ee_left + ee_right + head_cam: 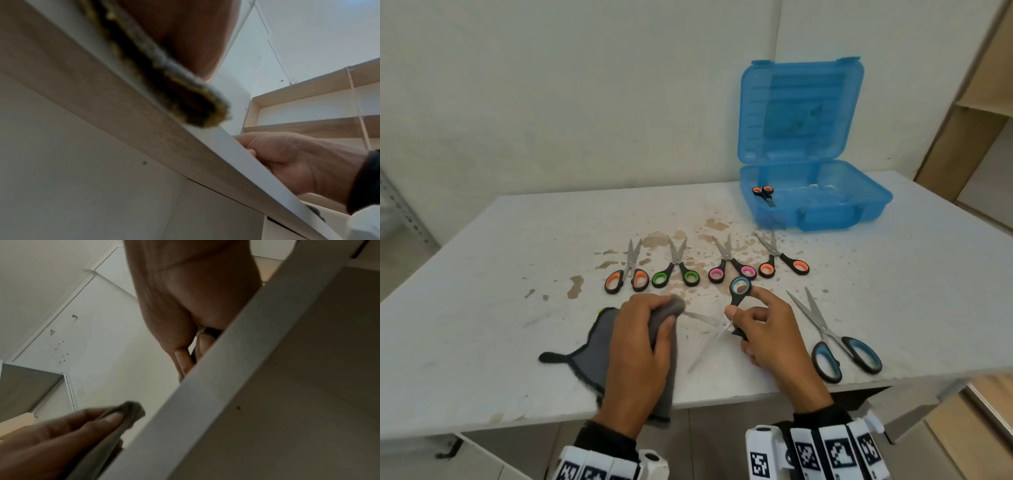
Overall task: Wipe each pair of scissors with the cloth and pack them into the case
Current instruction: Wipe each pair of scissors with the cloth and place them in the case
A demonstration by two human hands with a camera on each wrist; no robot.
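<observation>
Both grips work over my stained white counter [517, 246] by a pale wall: left hand [640, 353] clutching the grey cloth [592, 346], right hand [770, 339] holding open blue-handled scissors [738, 294]. Five more pairs lie loose; one sits in the open blue plastic case [859, 205].

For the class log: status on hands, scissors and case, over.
Left hand grips grey cloth on one blade. Right hand holds blue-handled scissors, blades open. One pair in blue case; five on table. Nothing blocking.
</observation>
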